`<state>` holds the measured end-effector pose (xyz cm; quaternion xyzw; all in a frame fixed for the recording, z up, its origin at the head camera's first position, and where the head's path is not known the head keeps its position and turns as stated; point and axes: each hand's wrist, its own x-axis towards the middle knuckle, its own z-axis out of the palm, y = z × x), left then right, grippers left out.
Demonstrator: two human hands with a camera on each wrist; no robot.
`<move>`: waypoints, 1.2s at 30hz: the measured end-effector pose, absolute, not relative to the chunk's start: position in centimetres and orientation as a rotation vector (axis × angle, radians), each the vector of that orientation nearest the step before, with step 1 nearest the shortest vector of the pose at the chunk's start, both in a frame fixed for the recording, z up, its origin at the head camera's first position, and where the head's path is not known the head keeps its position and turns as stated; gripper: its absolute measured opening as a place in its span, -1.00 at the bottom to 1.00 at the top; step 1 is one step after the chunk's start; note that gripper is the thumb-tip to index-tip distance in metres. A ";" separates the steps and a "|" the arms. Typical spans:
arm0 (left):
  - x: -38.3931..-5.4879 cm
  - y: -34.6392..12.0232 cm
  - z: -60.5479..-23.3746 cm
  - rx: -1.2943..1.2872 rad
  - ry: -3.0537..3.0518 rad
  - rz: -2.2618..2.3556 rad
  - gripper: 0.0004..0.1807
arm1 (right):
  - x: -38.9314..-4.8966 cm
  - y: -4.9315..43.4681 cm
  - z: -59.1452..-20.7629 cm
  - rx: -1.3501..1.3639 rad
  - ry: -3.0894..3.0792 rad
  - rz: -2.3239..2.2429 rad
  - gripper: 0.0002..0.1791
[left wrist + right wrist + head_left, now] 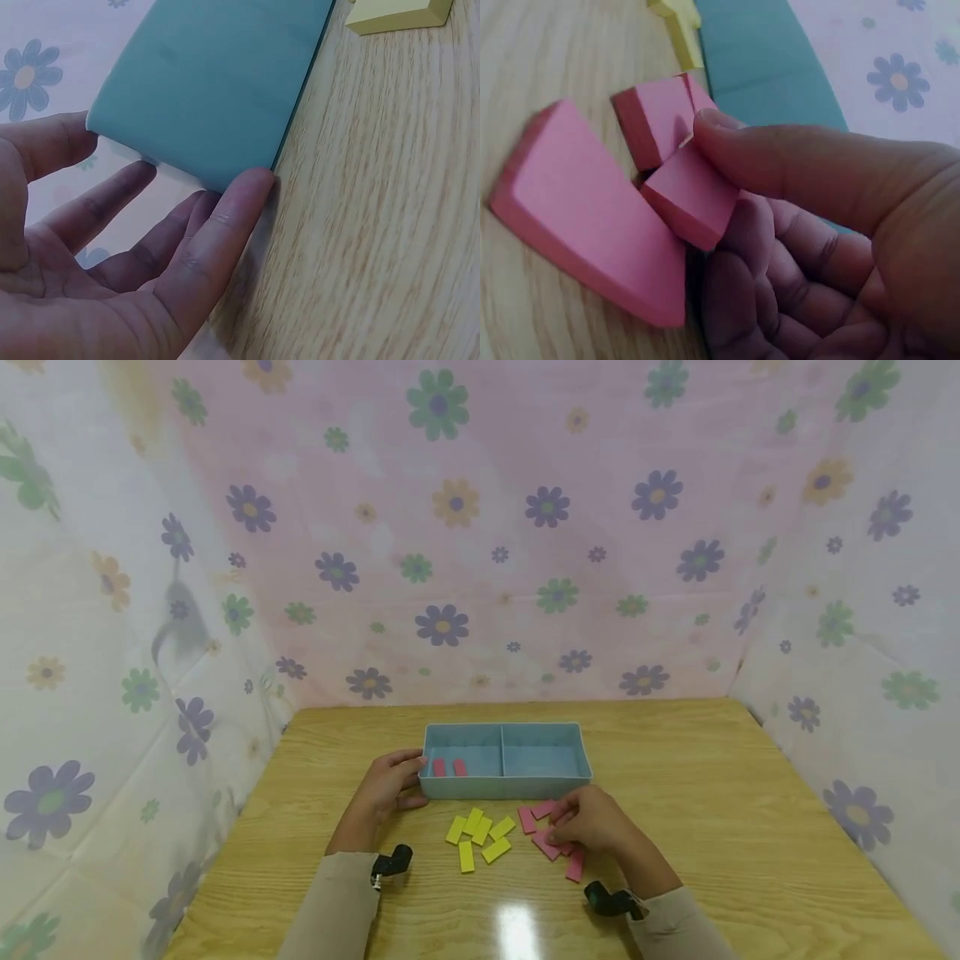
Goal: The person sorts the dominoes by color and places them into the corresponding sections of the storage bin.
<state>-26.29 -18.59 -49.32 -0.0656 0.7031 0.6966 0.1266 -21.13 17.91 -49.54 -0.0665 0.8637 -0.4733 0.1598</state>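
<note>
A light blue two-compartment box (463,788) stands on the table. My left hand (386,789) holds its left end, the fingers spread along the end wall and the thumb at the lower front corner in the left wrist view. Two pink blocks (439,767) lie in the left compartment. My right hand (596,822) is over a loose group of flat pink blocks (575,864) in front of the box. In the right wrist view, its thumb and curled index finger pinch one pink block (691,193), close beside other pink ones.
Several yellow blocks (467,856) lie on the wooden table (337,735) between the hands, in front of the box. Flower-patterned cloth (480,668) hangs behind the table and along both sides. The box's right compartment (546,764) shows its bare floor.
</note>
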 end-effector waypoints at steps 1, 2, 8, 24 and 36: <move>-26.3 -18.6 -49.3 -0.192 2.046 2.029 -0.44 | -21.3 18.1 -49.7 -0.210 2.454 -1.362 -0.74; -26.3 -18.6 -49.3 -0.190 2.049 2.027 -0.44 | -21.3 18.2 -49.8 -0.229 2.442 -1.371 -0.74; -26.0 -18.5 -49.6 -0.187 2.043 2.025 -0.43 | -21.6 19.0 -50.4 -0.269 2.404 -1.408 -0.72; -26.3 -18.6 -49.7 -0.233 2.037 2.066 -0.46 | -22.4 19.8 -50.3 -0.293 2.132 -1.576 -0.64; -26.1 -18.3 -50.1 -0.243 2.031 2.079 -0.43 | -22.4 20.0 -50.5 -0.248 2.180 -1.575 -0.66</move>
